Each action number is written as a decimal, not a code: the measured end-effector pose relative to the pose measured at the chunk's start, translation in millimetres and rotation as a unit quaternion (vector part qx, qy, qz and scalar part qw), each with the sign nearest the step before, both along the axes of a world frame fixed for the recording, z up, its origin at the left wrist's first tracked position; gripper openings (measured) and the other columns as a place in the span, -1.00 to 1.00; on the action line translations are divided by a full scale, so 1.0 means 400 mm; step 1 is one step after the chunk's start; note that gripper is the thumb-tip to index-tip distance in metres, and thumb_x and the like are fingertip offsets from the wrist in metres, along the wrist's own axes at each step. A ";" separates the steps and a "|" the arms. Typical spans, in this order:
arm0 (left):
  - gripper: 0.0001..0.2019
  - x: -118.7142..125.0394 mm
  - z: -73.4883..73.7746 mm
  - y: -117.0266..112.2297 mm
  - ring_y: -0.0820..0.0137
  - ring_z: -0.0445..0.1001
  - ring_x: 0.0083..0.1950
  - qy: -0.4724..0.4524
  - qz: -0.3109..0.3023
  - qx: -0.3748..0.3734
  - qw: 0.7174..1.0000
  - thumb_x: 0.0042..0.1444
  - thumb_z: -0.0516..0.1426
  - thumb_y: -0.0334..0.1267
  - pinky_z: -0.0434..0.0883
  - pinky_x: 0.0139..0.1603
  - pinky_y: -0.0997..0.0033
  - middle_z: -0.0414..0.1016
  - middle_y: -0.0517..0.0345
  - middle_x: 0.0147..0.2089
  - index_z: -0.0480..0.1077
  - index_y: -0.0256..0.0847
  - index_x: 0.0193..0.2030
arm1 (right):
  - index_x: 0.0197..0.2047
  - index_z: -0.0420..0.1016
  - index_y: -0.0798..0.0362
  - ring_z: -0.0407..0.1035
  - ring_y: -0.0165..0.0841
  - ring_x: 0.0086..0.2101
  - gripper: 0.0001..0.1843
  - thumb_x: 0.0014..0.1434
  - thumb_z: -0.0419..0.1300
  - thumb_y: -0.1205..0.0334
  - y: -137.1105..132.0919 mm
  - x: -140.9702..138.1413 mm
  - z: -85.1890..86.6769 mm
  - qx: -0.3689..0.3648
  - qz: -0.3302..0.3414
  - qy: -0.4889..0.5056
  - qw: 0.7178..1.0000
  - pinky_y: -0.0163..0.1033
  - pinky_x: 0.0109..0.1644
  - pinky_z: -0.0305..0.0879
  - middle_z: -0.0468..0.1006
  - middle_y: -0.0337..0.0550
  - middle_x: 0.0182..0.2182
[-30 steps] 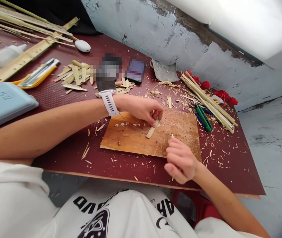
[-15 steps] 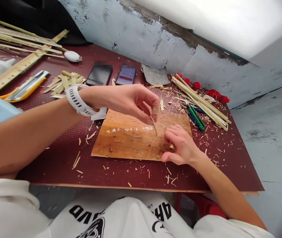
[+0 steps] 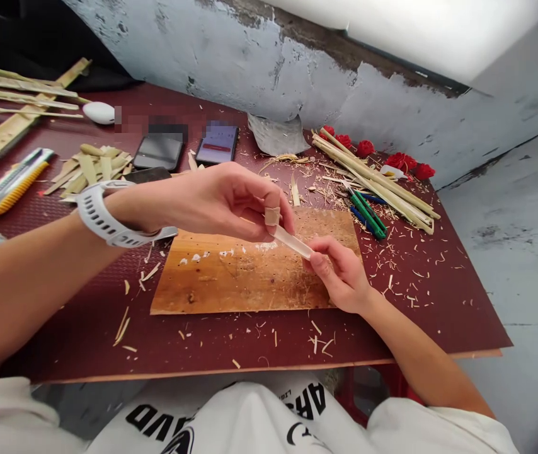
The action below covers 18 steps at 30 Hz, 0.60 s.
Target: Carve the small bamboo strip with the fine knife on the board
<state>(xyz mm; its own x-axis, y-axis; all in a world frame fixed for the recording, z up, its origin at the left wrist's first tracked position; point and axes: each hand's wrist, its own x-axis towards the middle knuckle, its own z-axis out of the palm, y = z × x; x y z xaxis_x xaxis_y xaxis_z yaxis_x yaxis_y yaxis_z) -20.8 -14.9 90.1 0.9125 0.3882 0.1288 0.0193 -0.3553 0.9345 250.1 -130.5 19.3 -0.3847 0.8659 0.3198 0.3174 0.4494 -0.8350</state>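
A pale, flat bamboo strip spans the gap between my two hands, slanting down to the right above the wooden board. My left hand, with a bandage on one finger and a white watch on the wrist, pinches its upper-left end. At the lower-right end, my right hand grips the strip between thumb and fingers. Whether anything else sits inside the right hand's curled fingers is hidden. The board shows white marks, small holes and a worn patch.
Right of the board lie a green-handled tool and long bamboo sticks by red flowers. Two phones, bamboo offcuts and a yellow utility knife are at the left. Shavings litter the maroon table.
My right hand has turned and now pinches the strip's end, where before it was closed on a short wooden piece over the board. The strip now shows its flat face. The view has shifted.
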 end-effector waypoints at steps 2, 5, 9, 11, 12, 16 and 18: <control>-0.95 0.003 -0.012 0.001 0.43 0.62 -0.02 0.007 0.004 0.026 1.000 0.27 0.26 -0.35 0.58 0.02 0.48 0.65 0.05 0.06 0.50 -0.22 -0.25 | -0.04 0.41 -0.07 0.36 -0.41 -0.40 -0.89 0.54 0.10 0.14 -0.001 -0.004 -0.008 -0.011 -0.020 0.019 1.000 -0.24 -0.29 0.29 0.47 -0.32 -0.37; -0.83 0.016 -0.031 -0.010 0.42 0.66 -0.11 0.021 0.033 0.083 0.996 0.23 0.35 -0.20 0.61 -0.10 0.51 0.67 0.09 -0.07 0.47 -0.19 -0.20 | -0.05 0.40 -0.07 0.34 -0.43 -0.43 -0.89 0.54 0.10 0.13 0.002 -0.006 -0.019 -0.019 -0.049 0.042 0.998 -0.26 -0.33 0.27 0.46 -0.34 -0.40; -0.86 0.043 -0.055 -0.040 0.49 0.59 -0.42 0.023 0.100 0.131 0.986 0.36 0.23 -0.19 0.52 -0.39 0.52 0.65 0.19 -0.32 0.37 -0.16 -0.10 | -0.05 0.41 -0.06 0.34 -0.44 -0.43 -0.89 0.53 0.13 0.11 0.003 -0.009 -0.024 -0.022 -0.061 0.050 0.997 -0.27 -0.33 0.27 0.46 -0.33 -0.39; -0.88 0.054 -0.064 -0.052 0.50 0.58 -0.45 0.024 0.092 0.138 0.986 0.41 0.16 -0.23 0.48 -0.41 0.52 0.67 0.18 -0.29 0.37 -0.16 0.02 | -0.05 0.41 -0.05 0.34 -0.44 -0.44 -0.87 0.53 0.12 0.11 0.001 -0.011 -0.023 -0.022 -0.062 0.048 0.997 -0.26 -0.34 0.27 0.47 -0.32 -0.39; -0.88 0.058 -0.068 -0.057 0.50 0.58 -0.44 0.026 0.086 0.150 0.985 0.42 0.14 -0.25 0.46 -0.41 0.51 0.67 0.18 -0.28 0.38 -0.16 0.04 | -0.05 0.41 -0.05 0.34 -0.44 -0.44 -0.87 0.53 0.12 0.11 0.001 -0.012 -0.021 -0.021 -0.063 0.047 0.997 -0.26 -0.34 0.27 0.47 -0.32 -0.39; -0.90 0.066 -0.071 -0.072 0.45 0.54 -0.35 0.032 0.090 0.241 0.966 0.40 0.11 -0.32 0.39 -0.34 0.45 0.62 0.15 -0.29 0.46 -0.20 -0.06 | -0.04 0.43 -0.04 0.35 -0.43 -0.41 -0.87 0.54 0.11 0.12 -0.001 -0.017 -0.013 -0.011 -0.060 0.009 0.998 -0.25 -0.31 0.27 0.46 -0.31 -0.38; -0.91 0.067 -0.068 -0.078 0.44 0.50 -0.37 0.038 0.092 0.264 0.959 0.38 0.11 -0.35 0.36 -0.33 0.43 0.58 0.16 -0.33 0.45 -0.21 -0.09 | -0.03 0.43 -0.04 0.35 -0.44 -0.42 -0.86 0.55 0.09 0.14 -0.001 -0.020 -0.009 -0.003 -0.053 -0.009 0.999 -0.25 -0.30 0.27 0.45 -0.32 -0.39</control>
